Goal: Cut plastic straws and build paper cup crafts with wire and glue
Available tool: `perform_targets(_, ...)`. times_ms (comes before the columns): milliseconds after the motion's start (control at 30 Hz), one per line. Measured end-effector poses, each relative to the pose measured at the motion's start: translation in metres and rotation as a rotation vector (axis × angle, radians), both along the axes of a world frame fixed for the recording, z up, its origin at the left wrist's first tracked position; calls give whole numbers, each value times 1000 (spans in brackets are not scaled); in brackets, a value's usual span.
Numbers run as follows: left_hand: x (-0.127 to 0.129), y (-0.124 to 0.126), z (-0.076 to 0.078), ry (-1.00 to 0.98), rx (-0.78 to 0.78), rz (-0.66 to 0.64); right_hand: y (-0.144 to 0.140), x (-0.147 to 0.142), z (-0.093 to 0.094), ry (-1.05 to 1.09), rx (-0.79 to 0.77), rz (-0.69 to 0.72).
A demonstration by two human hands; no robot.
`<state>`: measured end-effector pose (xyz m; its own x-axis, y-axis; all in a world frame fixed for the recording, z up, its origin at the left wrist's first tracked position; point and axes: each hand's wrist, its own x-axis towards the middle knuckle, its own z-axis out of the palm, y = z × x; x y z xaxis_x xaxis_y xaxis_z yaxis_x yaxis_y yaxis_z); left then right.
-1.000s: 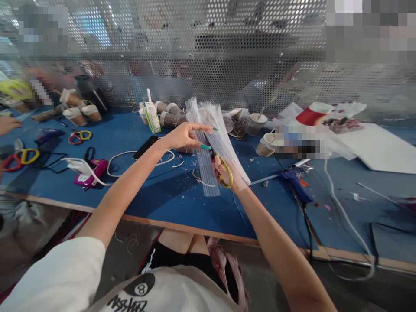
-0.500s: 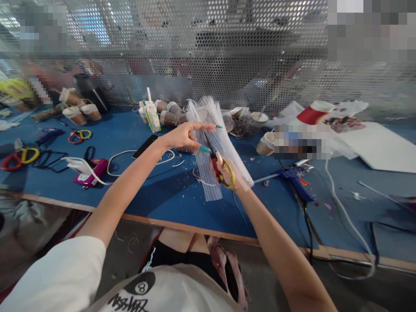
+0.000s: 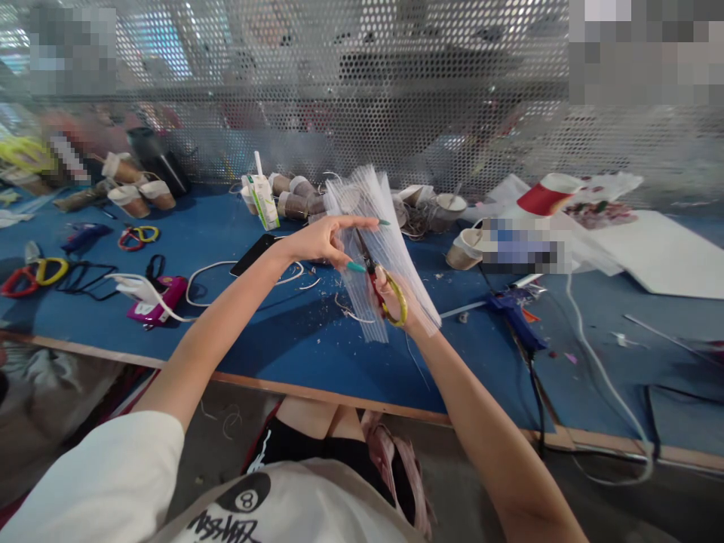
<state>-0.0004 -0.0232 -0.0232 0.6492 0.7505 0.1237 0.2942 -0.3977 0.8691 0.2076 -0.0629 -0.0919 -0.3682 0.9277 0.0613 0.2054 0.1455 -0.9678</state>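
Note:
A whitish translucent sheet with fine lengthwise ribs [image 3: 404, 260], like a bundle of thin strips, stands tilted above the table, split into two parts lower down. My left hand [image 3: 322, 240] grips it near the middle, index finger stretched across its face and thumb lower; the other fingers are partly hidden. In my right hand [image 3: 396, 302] is a pair of scissors [image 3: 370, 264] with red and yellow handles. The dark blades point up and left, between the two parts of the sheet and close to my left thumb. Whether the blades touch the sheet, I cannot tell.
Paper cups [image 3: 464, 249] and a drink carton [image 3: 263, 202] stand along the back. A blue glue gun [image 3: 517, 320] lies right, with cords. Left are a purple power block [image 3: 158, 300], a phone [image 3: 254, 255] and other scissors [image 3: 37, 275]. A perforated metal screen [image 3: 362, 98] rises behind.
The scissor blades now show more clearly in the gap between the two parts of the sheet. The left part's lower end has shifted slightly up and right. Both hands stay nearly in place.

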Motion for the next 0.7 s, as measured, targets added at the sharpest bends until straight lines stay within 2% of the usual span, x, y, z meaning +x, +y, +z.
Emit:
perform_targets(133,0,0,-1,-11,-2,-11,-3,0,6,-33,39,5)
perform_targets(400,1,-1,-2,-20,-14,-30,-4,-1,3,55,-28,8)
perform_targets(700,0,2,-3,-47,-12,-24,-3,-2,7,-45,-19,-28)
